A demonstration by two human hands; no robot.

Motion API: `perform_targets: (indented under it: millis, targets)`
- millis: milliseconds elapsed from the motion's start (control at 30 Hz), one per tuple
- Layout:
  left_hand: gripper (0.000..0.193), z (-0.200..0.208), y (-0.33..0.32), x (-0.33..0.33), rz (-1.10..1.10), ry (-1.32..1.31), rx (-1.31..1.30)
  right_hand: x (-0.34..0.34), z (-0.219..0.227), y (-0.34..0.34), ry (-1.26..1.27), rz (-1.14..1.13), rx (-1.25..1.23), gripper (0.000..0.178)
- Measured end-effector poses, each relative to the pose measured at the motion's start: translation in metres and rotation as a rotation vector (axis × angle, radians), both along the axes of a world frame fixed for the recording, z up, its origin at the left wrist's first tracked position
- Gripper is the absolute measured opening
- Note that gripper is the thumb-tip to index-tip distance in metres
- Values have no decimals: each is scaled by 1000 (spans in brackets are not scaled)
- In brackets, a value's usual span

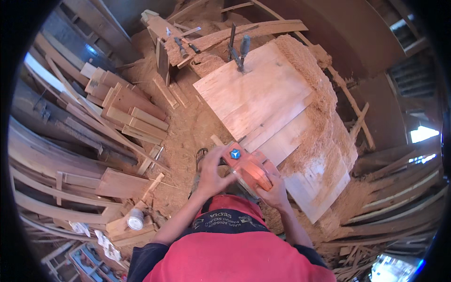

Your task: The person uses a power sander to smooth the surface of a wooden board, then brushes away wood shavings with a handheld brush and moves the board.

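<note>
Item: orange handheld planer (253, 168) with a blue front knob (235, 153), at five o'clock just off the middle of the view, in front of the wearer's red shirt (235, 254).

Hands: right hand (276, 191), closed around the planer's rear handle. Left hand (213, 171), at the planer's left front side, thumb and fingers spread apart; whether it grips or merely steadies cannot be told from this angle.

Work pieces: pale wooden panel (258, 87), at one o'clock, its near edge just beyond the planer. Paler board (319, 190), four o'clock, lying to the right of the planer.

Fixing: dark metal clamp (232, 44) with a grey-blue handle, twelve o'clock, standing on the panel's far part.

Loose matter: thick heap of wood shavings (324, 110), two o'clock, along the panel's right side.

Surroundings: hand tools with dark handles (181, 48), eleven o'clock; stacked short boards (134, 105), ten o'clock; pale round can (136, 220), between seven and eight o'clock; long curved timbers (408, 199), four o'clock, near the rim.
</note>
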State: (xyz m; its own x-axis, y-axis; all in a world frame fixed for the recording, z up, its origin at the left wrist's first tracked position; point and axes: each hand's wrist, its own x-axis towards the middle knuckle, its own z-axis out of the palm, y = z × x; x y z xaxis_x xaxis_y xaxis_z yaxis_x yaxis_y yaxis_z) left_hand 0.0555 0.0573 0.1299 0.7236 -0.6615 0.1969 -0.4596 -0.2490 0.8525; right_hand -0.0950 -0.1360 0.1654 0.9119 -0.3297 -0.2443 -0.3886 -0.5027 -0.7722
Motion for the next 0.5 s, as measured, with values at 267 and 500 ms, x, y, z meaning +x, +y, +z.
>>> perform_targets:
  millis: [267,500]
  targets:
    - [94,-112,-44,-9,521,410,223,6,-34,-21,-135,-174,75,18]
    - [91,-121,-52,11,587,380,240,19,-44,-24,-23,-108,27,22]
